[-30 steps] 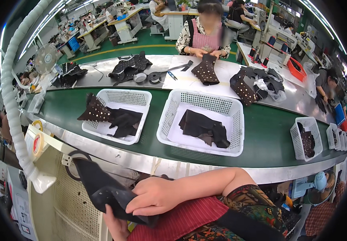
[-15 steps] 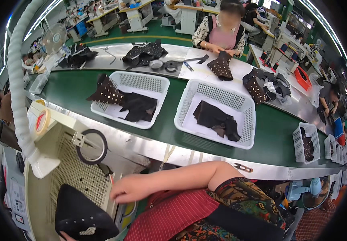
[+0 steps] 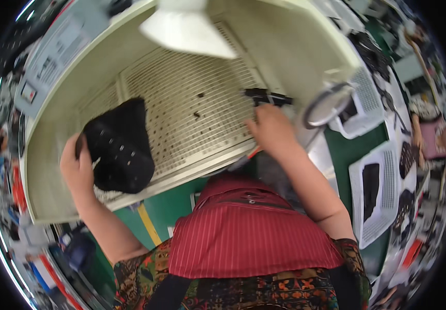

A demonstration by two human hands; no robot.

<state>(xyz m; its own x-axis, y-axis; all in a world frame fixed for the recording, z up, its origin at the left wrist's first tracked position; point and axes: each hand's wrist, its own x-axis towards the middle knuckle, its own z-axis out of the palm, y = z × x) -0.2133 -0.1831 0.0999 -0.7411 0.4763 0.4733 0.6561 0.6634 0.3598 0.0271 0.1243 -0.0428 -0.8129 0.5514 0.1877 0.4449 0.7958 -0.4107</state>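
Note:
My left hand [image 3: 77,165] pinches the left edge of a black fabric piece [image 3: 122,144] with a row of small metal eyelets. The piece hangs over the left front part of a cream tray with a perforated grid floor [image 3: 181,98]. At the tray's right side, my right hand [image 3: 273,129] has its fingers curled against a black bar-shaped tool [image 3: 269,97]. Blur hides the tool's exact kind and the fingertips. Dark scraps [image 3: 196,114] lie on the grid between my hands.
A white hose nozzle [image 3: 189,28] hangs over the tray's far side. Right of my right hand stands a round ring-shaped lamp or magnifier [image 3: 329,106]. White baskets [image 3: 358,206] with dark pieces sit on a green belt; a co-worker [image 3: 432,137] is beyond it.
The view has swung down and left onto the tray. My right hand has moved to the black tool. My left hand still holds the eyelet piece, now more fully in sight.

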